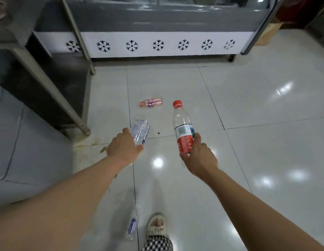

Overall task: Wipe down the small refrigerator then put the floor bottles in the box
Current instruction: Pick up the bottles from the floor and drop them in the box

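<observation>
Already the left hand (pixel 124 148) grips a clear bottle (pixel 140 131) and the right hand (pixel 199 157) a red-capped bottle (pixel 183 129), so stooping for the pink bottle (pixel 151 102) on the glossy tiled floor (pixel 266 124) before the freezer (pixel 157 33) risks dropping one.

Freezer (pixel 157 24) at back; bottle (pixel 151 102) on floor (pixel 266 142) before it; shelf (pixel 48 78) left; second bottle (pixel 133 226) beside foot (pixel 156 225).
</observation>
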{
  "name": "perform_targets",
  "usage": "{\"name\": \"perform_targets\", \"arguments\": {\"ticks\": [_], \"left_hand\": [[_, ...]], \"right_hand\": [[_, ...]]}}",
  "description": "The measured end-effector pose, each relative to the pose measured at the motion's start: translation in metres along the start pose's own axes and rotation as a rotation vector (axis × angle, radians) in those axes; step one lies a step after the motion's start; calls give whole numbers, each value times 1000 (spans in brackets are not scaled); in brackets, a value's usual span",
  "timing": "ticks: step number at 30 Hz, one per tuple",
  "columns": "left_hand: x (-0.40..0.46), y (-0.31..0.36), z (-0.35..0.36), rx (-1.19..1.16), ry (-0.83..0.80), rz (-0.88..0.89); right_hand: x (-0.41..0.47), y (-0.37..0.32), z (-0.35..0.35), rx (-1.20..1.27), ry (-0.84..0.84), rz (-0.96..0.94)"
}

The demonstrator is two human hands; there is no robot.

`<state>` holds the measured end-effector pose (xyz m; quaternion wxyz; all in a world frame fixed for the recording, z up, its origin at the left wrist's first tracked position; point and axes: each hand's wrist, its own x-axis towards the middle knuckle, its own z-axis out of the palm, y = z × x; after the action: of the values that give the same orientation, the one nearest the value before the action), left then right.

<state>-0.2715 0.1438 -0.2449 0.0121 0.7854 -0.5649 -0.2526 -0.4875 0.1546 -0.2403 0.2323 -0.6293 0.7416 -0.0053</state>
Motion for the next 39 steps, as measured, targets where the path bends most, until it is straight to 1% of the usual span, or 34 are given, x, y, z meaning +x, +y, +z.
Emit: {"name": "perform_targets", "arguments": {"ticks": [6, 10, 14, 18, 22, 29, 31, 34, 39], "left_hand": [[82, 50, 19, -52, -41, -113], [136, 76, 22, -71, -33, -213], [188, 106, 22, -123, -26, -321], [249, 133, 22, -177, 39, -354], [298, 148, 36, -215, 62, -413], [380, 146, 84, -331, -9, -560], [409, 144, 102, -386, 0, -604], [451, 135, 133, -450, 24, -674], [513, 117, 203, -454, 7, -700]], "right_hand": [[118, 7, -10, -14, -93, -50], [188, 9, -23, -33, -139, -98], [268, 5, -40, -51, -232, -138], [356, -2, -47, -87, -267, -208], [423, -11, -41, -96, -307, -210], [509, -28, 3, -59, -366, -133], [535, -29, 22, -56, -369, -104], [574, -27, 59, -50, -380, -53], [634, -13, 133, -28, -386, 23]]}}
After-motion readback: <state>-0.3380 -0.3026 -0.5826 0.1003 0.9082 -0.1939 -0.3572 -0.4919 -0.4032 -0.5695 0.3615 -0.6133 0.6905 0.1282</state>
